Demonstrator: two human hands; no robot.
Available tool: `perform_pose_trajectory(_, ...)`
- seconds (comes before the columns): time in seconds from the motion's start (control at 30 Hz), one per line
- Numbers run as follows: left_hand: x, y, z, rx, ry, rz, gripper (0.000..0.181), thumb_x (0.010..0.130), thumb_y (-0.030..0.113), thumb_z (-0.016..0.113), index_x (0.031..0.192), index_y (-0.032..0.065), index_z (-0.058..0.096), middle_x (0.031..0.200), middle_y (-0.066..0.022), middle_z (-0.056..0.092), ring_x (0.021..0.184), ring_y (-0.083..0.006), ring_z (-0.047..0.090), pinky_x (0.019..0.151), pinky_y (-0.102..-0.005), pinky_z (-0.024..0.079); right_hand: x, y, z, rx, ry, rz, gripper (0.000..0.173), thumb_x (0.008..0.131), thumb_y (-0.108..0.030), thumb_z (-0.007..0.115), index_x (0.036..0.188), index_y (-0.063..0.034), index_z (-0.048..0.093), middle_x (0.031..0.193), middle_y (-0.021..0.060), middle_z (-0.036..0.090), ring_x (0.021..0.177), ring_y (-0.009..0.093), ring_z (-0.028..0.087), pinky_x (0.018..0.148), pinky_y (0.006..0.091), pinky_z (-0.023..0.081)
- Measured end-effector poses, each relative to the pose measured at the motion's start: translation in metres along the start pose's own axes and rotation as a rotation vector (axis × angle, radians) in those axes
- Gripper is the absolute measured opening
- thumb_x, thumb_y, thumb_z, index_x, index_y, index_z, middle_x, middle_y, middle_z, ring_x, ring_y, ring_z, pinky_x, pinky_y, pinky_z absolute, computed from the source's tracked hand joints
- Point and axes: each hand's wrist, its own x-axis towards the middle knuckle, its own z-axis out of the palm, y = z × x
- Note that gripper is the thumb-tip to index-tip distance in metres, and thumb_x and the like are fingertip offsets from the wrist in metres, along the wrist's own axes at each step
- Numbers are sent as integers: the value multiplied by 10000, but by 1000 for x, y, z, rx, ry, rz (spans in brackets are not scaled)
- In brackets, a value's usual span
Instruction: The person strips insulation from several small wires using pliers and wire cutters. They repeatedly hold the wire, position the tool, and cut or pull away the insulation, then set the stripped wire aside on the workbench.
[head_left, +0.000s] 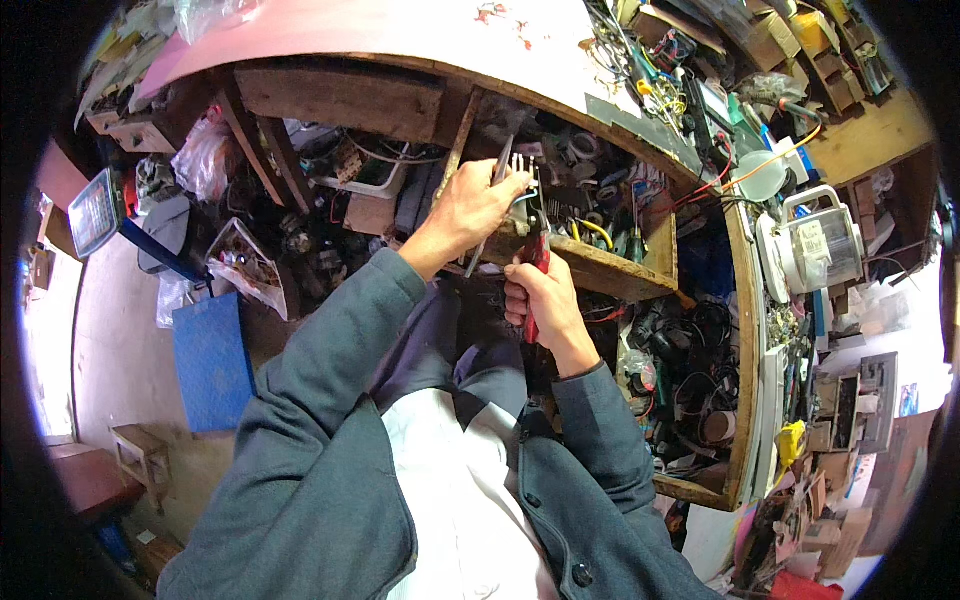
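Note:
My left hand (474, 206) is closed around a small pale piece with metal prongs (521, 166) and a light blue wire; a long thin grey metal strip or blade (502, 157) also passes through its grip. Close by on the right, my right hand (541, 296) grips red-handled pliers or cutters (538, 255), handles downward. The tool's metal jaws point up and meet or lie beside the pronged piece; whether they bite on it, I cannot tell. Both hands are over an open wooden drawer (611, 274) holding tools, among them one with yellow handles (596, 231).
Above the drawer runs a pink-topped workbench (360, 34), with wires and tools at its right. A clear plastic appliance jug (825, 247) stands on the right-hand bench. At left are a platform scale with a blue plate (214, 364), a box of scraps (259, 277) and a wooden stool (142, 450).

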Motion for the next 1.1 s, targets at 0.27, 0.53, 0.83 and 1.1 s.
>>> perform_pose_trajectory(0.27, -1, -2, -2, -333, -117, -47, 197, 986, 212, 657, 1012, 16, 657, 809, -54, 689, 744, -126, 691, 651, -257, 573, -1, 4, -11, -86, 30, -144, 178, 827, -62, 584, 1001, -32, 556, 748, 30, 559, 617, 132, 545, 583, 275, 464)
perform_pose_trajectory(0.53, -3, -7, -5, -261, -115, 64, 192, 968, 199, 687, 969, 7, 678, 859, -71, 712, 744, -103, 669, 652, -259, 553, -16, 4, -10, -295, 66, -310, 222, 807, -72, 608, 1011, -9, 548, 762, 32, 559, 644, 128, 547, 606, 284, 464)
perform_pose_trajectory(0.83, -9, -5, -2, -14, -1, 212, 235, 973, 233, 693, 975, -2, 701, 833, -30, 700, 724, -70, 625, 657, -250, 515, -31, -13, -12, -184, -63, -65, 181, 817, -48, 600, 987, -13, 549, 730, 24, 542, 620, 136, 544, 573, 289, 466)
perform_pose_trajectory(1.1, -14, -7, 1, 71, 13, 297, 260, 976, 250, 665, 969, -9, 690, 787, -64, 692, 715, -114, 608, 663, -315, 497, -26, -20, -19, -322, -53, 10, 142, 828, -57, 595, 957, -38, 540, 720, 1, 527, 584, 107, 502, 538, 272, 452)
